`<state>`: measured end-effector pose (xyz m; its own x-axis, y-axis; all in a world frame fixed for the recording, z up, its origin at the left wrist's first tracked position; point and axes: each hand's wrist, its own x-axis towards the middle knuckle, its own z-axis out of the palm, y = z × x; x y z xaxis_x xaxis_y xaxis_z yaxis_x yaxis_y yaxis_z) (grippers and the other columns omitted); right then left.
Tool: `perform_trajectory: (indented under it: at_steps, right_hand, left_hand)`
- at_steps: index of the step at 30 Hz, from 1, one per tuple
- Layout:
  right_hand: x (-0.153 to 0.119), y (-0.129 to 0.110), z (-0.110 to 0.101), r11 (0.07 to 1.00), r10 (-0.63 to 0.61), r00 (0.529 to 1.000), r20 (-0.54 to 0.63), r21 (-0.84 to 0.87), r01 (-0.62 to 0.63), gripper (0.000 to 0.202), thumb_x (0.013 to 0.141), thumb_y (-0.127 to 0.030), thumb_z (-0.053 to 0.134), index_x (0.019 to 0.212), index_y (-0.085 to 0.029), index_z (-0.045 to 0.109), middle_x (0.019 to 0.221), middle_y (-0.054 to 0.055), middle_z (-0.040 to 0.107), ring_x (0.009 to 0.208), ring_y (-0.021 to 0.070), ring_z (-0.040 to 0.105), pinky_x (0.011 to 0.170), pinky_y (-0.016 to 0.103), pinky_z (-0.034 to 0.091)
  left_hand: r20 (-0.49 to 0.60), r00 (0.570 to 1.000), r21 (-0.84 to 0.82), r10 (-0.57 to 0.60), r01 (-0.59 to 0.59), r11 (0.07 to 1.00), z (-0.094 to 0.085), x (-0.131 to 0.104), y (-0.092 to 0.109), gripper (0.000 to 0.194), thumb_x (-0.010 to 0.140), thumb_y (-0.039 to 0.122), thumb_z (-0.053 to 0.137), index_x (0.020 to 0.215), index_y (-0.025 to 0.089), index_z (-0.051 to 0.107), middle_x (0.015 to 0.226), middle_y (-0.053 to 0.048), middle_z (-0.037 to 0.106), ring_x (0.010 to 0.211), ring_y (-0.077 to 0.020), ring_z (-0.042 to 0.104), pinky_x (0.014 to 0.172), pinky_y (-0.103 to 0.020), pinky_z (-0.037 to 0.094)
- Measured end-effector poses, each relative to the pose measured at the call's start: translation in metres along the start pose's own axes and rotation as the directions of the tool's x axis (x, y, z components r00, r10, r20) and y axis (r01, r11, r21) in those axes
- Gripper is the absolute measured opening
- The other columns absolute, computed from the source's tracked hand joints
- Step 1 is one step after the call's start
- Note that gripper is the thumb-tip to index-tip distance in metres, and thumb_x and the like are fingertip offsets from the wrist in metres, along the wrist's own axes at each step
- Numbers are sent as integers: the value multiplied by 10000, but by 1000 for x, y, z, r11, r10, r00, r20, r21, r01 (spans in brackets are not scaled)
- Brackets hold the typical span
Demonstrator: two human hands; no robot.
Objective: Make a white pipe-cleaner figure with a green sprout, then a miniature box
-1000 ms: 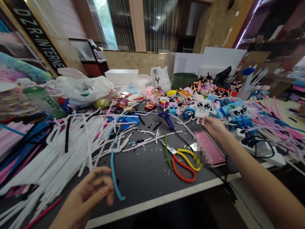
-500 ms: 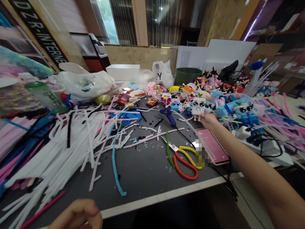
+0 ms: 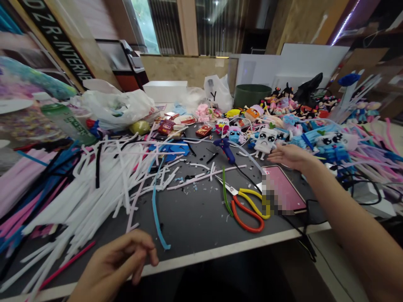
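A white plush figure [image 3: 265,140] with large black eyes, a frown and a green sprout on top stands upright at the right back of the table. Beside its lower right side is my right hand [image 3: 291,156], fingers stretched out and holding nothing. Low in the view, my left hand [image 3: 121,262] hovers by the table's front edge, its fingers loosely bent and nothing in them. Several white fuzzy pipe cleaners [image 3: 91,184] lie to its left, and a blue strip [image 3: 156,218] lies just beyond its fingertips.
Scissors [image 3: 248,205] with red and yellow handles lie near a green stem [image 3: 225,191]. Behind them rests a blue glue gun [image 3: 225,151]; a phone [image 3: 288,188] lies under my right forearm. Small toys, a power strip and cables crowd the right side. Plastic bags [image 3: 116,102] stand back left.
My right hand has let go of the white plush figure and its fingers have straightened. My left hand has come up and right, further into view. The view has shifted slightly.
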<state>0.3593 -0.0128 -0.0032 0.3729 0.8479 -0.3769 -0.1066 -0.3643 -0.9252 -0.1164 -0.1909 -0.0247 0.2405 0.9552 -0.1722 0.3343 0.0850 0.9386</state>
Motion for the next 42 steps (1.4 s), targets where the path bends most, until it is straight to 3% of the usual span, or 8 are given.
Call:
perform_trajectory:
  at_steps: [4,7,9,13,17,24,31,42]
  right_hand:
    - [-46,-13,-16,987,-111,993,-34,-119,106,329,1016,-299,431,924,-74,652,852,119,708,795,166,697,739,288,564]
    - [-87,-12,-26,958,-200,980,-18,-215,192,249,960,-210,497,876,-94,700,917,137,748,827,155,713,798,246,550]
    - [-112,-5,-33,926,-241,970,-39,-307,218,89,810,-156,667,875,-136,723,842,97,760,782,166,712,760,240,549]
    - [-139,23,-54,727,-314,948,-41,-653,212,182,687,-307,661,835,-225,727,766,63,765,720,266,724,718,384,564]
    - [-140,43,-68,499,-316,948,18,-847,182,226,660,-409,620,786,-257,730,701,60,750,657,302,703,624,410,527]
    - [-118,45,-65,228,-360,933,15,-968,103,213,813,-331,539,794,-243,733,891,85,776,850,286,718,705,341,497]
    - [-93,57,-74,163,-305,952,-19,-986,33,259,821,-325,554,608,-217,654,712,121,732,695,283,685,626,341,427]
    - [-112,51,-101,149,-260,965,-36,-989,3,250,790,-369,609,602,-225,687,729,92,744,731,298,687,663,356,443]
  left_hand:
    - [38,998,-81,58,-55,995,5,15,1,369,892,542,552,867,197,681,579,-22,638,615,-163,636,632,-250,484]
    - [101,989,-107,107,-97,990,6,19,-8,346,840,530,630,862,188,683,598,-36,662,614,-177,640,601,-258,476]
    - [36,990,-123,137,-132,984,6,20,-13,280,795,464,701,784,186,669,587,-30,656,616,-171,628,609,-258,472]
    - [-222,968,-93,119,-142,985,8,22,-7,172,745,305,751,705,190,630,639,-11,665,638,-153,618,664,-255,481]
    - [-320,940,-105,115,-156,982,8,22,5,157,674,203,766,762,197,636,575,32,612,615,-156,611,659,-264,481]
    - [-253,955,-151,154,-196,969,2,21,13,228,630,149,774,820,228,676,504,81,542,588,-144,627,680,-268,469]
    - [-158,972,-147,173,-196,969,6,27,28,192,641,181,768,810,216,685,502,66,568,565,-149,620,729,-302,484]
    - [-149,982,-176,117,-143,974,15,32,19,159,673,213,695,822,267,679,508,73,555,557,-141,600,741,-321,483]
